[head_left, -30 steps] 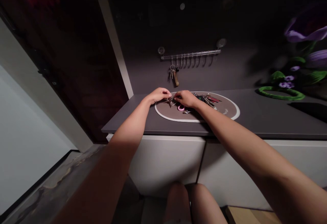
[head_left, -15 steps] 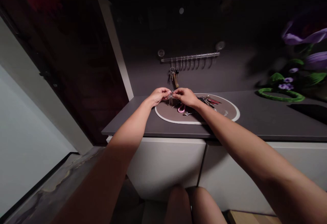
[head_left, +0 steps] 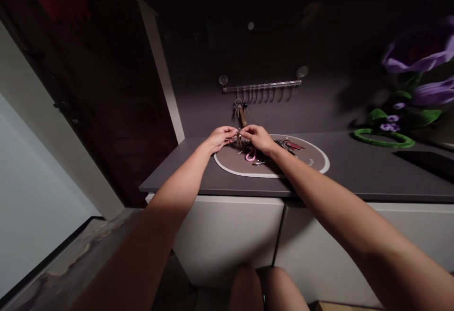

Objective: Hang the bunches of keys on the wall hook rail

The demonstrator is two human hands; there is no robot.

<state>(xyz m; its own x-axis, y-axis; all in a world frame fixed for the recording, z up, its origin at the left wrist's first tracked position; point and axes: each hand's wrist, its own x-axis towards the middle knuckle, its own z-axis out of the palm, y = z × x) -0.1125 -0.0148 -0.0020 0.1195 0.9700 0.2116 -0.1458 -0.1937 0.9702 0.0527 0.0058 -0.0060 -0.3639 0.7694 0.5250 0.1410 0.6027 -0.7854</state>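
Observation:
A small bunch of keys (head_left: 239, 140) hangs between my two hands, just above the left part of an oval brown mat (head_left: 234, 167) with a white rim. My left hand (head_left: 222, 139) pinches it from the left with thumb and forefinger. From the other side my right hand (head_left: 257, 137) pinches the top of the same bunch, where the ring is too small to make out. Below my right hand lies a pink loop (head_left: 251, 154) on the mat, beside a small metal piece (head_left: 260, 162). More keys (head_left: 283, 146) and a red item (head_left: 295, 145) lie to the right.
On the wall behind, a clear rail (head_left: 262, 86) with several hooks carries hanging keys (head_left: 238, 110) and a brown fob (head_left: 243, 116) at its left end. Purple flowers with a green ring base (head_left: 383, 139) stand on the dark counter (head_left: 354, 169) at the right.
The whole scene sits slightly lower in view, as the head has tilted a little. Both hands keep their pinch on the keys, with hardly any movement between them.

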